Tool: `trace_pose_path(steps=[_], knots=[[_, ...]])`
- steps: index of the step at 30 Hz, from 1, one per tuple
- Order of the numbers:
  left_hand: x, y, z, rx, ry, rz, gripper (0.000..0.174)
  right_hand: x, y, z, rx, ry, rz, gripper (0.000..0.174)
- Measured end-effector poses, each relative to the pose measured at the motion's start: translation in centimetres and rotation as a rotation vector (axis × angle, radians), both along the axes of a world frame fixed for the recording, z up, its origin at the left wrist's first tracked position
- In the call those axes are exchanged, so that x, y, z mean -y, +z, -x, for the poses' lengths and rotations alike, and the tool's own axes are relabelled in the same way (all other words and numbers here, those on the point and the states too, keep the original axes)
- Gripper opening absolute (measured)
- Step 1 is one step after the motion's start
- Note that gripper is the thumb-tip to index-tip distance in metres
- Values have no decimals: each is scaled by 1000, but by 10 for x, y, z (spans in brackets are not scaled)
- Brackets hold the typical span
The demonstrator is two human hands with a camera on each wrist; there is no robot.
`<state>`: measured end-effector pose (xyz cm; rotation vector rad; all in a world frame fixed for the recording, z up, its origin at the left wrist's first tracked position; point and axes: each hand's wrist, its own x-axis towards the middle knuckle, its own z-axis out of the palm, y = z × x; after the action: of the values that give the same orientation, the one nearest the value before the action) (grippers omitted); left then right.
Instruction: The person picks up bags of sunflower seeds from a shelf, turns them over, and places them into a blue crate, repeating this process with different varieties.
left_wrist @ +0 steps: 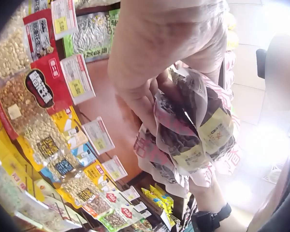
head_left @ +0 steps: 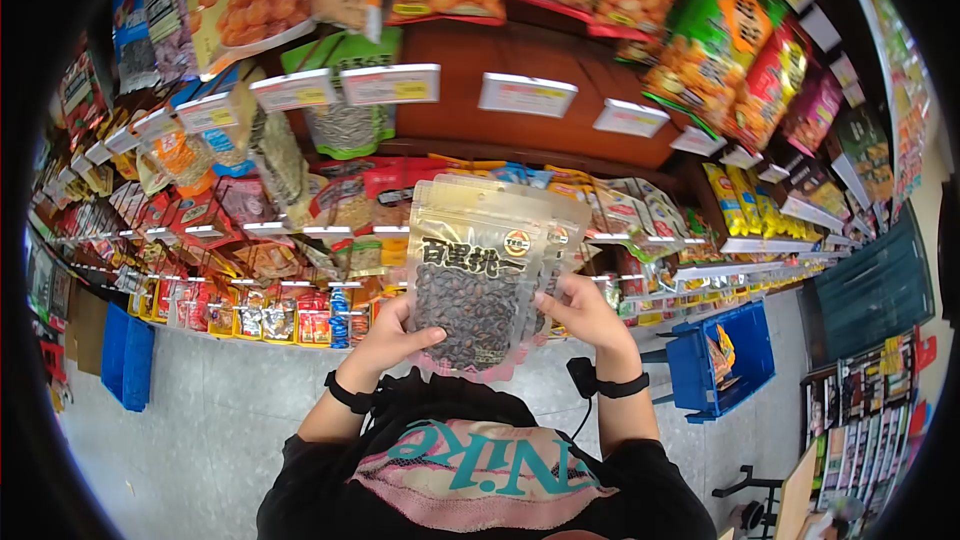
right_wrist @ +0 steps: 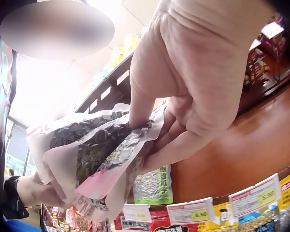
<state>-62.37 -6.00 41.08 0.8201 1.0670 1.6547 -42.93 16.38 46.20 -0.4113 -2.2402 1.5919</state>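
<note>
Several clear-and-gold bags of black seeds (head_left: 465,290) are held up together in front of the chest. At their left edge the left hand (head_left: 392,337) grips them, thumb across the front. My right hand (head_left: 588,312) pinches the bags at the right edge, its thumb on the front. In the left wrist view the left hand (left_wrist: 169,48) has its fingers among the bag edges (left_wrist: 183,130). The right wrist view shows the right hand (right_wrist: 193,72) with thumb and fingers round the edge of a bag (right_wrist: 106,154).
Shelves of snack bags with price tags (head_left: 528,95) stand ahead. A green bag (head_left: 350,120) lies on the upper shelf. Blue baskets stand on the floor at the right (head_left: 722,360) and left (head_left: 127,355). At the lower right is a rack of packets (head_left: 860,430).
</note>
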Motion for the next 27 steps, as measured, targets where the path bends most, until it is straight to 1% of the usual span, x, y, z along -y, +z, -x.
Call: trace_pose_path(steps=[1, 2, 3, 4, 5, 7, 8, 11, 12, 15, 18, 21, 23, 24, 27], knots=[[-9, 2, -13, -3, -12, 0, 50, -7, -1, -19, -3, -12, 0, 26], [-19, 4, -27, 1, -38, 5, 49, -16, -3, -43, 104, -35, 62, 21], [-28, 6, -42, 6, -64, 12, 49, -17, 9, -57, 213, -57, 127, 19], [-38, 5, -57, -7, -81, 11, 47, -15, 26, -77, 206, -66, 174, 18], [-47, 6, -73, -8, -91, 18, 47, -24, 18, -97, 204, -76, 182, 18], [-65, 7, -105, 26, -113, 24, 46, -42, -6, -138, 155, -144, 96, 22], [-73, 5, -118, 8, -133, 31, 45, -37, 6, -148, 27, -148, 227, 22], [-96, 6, -158, -9, -155, 23, 43, -55, 2, -192, 65, -161, 186, 24], [-102, 7, -170, -10, -146, 19, 42, -60, -7, -202, 70, -191, 178, 27], [-117, 6, -199, 26, -110, 47, 40, -75, -8, -230, 86, -177, 236, 26], [-132, 0, -219, 33, -115, 81, 37, -88, -21, -249, 57, -210, 323, 29], [-152, -5, -234, 12, -119, 116, 36, -105, -33, -270, 63, -235, 340, 32], [-168, -13, -241, -67, -159, 172, 36, -117, -43, -281, 48, -259, 378, 33], [-180, -10, -250, -26, -161, 141, 37, -125, -46, -287, 40, -282, 406, 35], [-218, -17, -267, -72, -201, 174, 37, -146, -41, -309, 14, -347, 423, 36]])
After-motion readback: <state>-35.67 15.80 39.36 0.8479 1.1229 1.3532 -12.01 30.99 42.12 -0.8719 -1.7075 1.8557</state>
